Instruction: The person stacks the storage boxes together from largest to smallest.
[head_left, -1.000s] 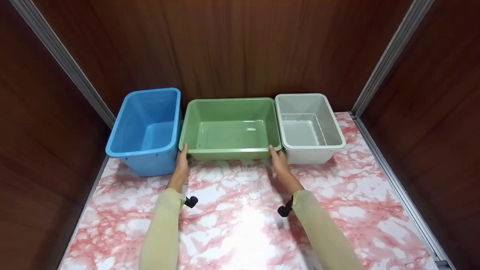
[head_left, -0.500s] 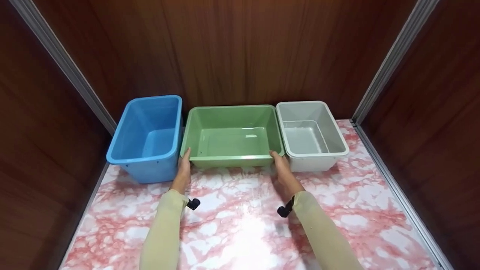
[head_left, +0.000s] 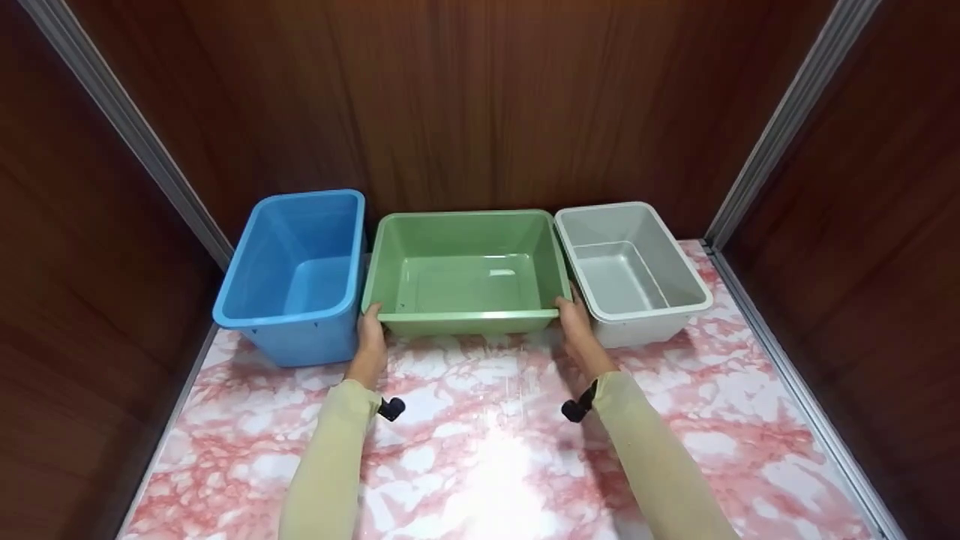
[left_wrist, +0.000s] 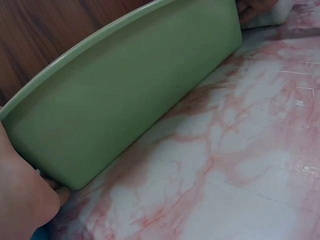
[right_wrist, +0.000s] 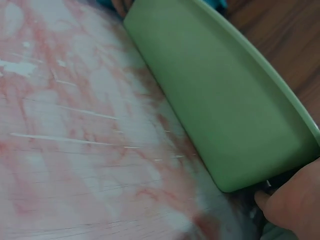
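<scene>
Holding a shallow, rectangular green plastic tub (head_left: pixel 465 324) between both hands, gripping its near left corner with the left hand (head_left: pixel 370 336) and its near right corner with the right hand (head_left: pixel 577 328), thumbs at the rim. Not showing enough to tell the fingers' reach beneath the base. Apparently resting the green tub on a pink-and-white marbled tabletop (head_left: pixel 457 420), before a brown wood-grained panel (head_left: pixel 480 105). Facing a deep blue plastic tub (head_left: pixel 300 339) just left of the green tub, and a rectangular light-grey plastic tub (head_left: pixel 637 328) just right of it, set askew. Probably risking a knock against the blue tub from any leftward drift, given the narrow gap; likewise risking trapped right fingers from drifting rightward. Possibly risking a tilt from uneven pulling, through holding only near corners and leaving the far side unsupported; perhaps also risking a slip on the smooth rim.
</scene>
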